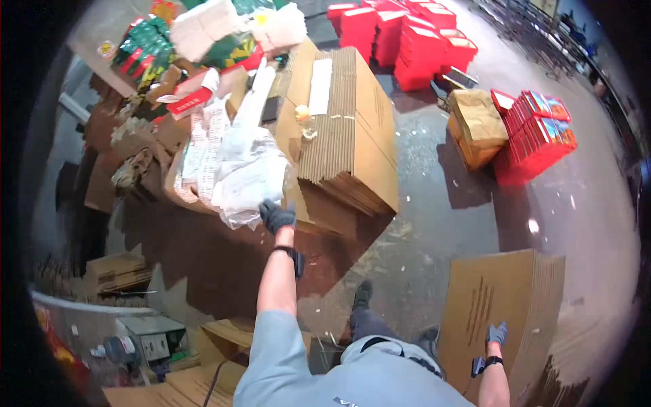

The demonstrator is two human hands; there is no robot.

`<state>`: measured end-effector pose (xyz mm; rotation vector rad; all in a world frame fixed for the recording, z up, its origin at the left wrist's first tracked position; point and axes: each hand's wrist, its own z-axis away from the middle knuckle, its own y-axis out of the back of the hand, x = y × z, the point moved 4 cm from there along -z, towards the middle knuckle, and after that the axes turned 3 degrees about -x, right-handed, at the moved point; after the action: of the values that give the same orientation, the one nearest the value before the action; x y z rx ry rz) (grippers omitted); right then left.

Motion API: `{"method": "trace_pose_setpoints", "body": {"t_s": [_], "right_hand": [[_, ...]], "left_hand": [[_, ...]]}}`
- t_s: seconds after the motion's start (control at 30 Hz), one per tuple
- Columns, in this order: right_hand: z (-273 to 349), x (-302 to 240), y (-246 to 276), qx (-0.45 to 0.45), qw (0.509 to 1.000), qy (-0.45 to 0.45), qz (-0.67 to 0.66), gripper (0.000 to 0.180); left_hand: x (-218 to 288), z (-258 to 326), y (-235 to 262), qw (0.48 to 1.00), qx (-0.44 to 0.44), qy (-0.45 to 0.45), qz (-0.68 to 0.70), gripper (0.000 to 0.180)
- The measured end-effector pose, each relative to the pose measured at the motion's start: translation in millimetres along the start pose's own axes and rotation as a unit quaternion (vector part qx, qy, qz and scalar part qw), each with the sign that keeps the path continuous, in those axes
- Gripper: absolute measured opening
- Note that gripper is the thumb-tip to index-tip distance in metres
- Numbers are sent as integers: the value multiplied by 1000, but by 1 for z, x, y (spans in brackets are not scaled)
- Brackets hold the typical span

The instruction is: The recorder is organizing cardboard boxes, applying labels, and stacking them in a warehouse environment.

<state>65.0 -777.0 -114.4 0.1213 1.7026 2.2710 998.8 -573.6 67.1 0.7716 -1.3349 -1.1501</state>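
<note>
My left hand, in a dark grey glove, is at the near edge of a clear plastic bag with papers in or under it. Its fingers look loosely apart, and I see nothing held in them; whether they touch the bag I cannot tell. Beside the bag, to the right, rises a tall stack of flattened cardboard boxes. Low on the right, my gloved right hand is over the brown face of another upright stack of flat cardboard. Its fingers seem partly extended with nothing in them, and contact is unclear.
Red boxes stand in piles at the back. A brown paper-topped carton and more red boxes sit on the floor at right. Green and white packages fill the far left. Lower left are a grey metal box and open cartons.
</note>
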Motion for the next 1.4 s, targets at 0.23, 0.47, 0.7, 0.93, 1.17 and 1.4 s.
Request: {"method": "trace_pose_setpoints", "body": {"t_s": [0.23, 0.47, 0.7, 0.93, 1.17, 1.4], "right_hand": [[144, -98, 22, -60, 998, 14, -33, 57], [178, -95, -4, -81, 993, -40, -81, 53], [184, -152, -26, -41, 994, 53, -92, 54], [311, -481, 146, -362, 743, 152, -542, 71], [284, -411, 174, -94, 884, 85, -449, 52], [244, -205, 183, 11, 743, 180, -645, 42]], "left_hand": [[-23, -109, -9, 986, 29, 39, -158, 91], [-41, -129, -6, 985, 13, -99, -141, 30], [-26, -125, 38, 937, 179, -290, -79, 17], [85, 147, 128, 721, 152, -675, 29, 8], [141, 358, 82, 502, -222, -810, 205, 24], [197, 349, -56, 649, -592, -289, 380, 51]]}}
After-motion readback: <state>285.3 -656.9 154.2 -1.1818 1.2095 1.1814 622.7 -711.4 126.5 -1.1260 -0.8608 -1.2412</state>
